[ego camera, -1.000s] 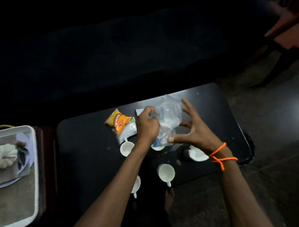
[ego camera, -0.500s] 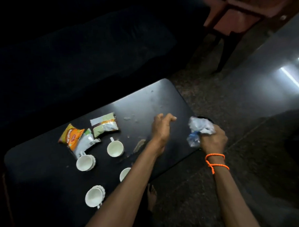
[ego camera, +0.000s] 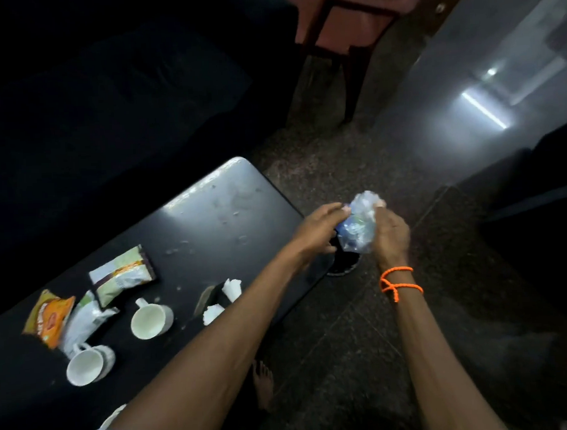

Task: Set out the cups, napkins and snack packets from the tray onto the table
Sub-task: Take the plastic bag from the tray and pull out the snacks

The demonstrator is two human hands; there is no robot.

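Both hands clench a crumpled plastic bag [ego camera: 360, 224] past the surface's [ego camera: 191, 225] end: right hand [ego camera: 390, 233], left hand [ego camera: 318, 232]; its long axis is roughly upright.

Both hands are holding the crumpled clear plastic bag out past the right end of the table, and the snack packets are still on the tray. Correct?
Not quite. The head view shows the snack packets lying on the black table beside the white cups; no tray is in view. The rest holds: the left hand and right hand both grip the crumpled plastic bag beyond the table's right end.
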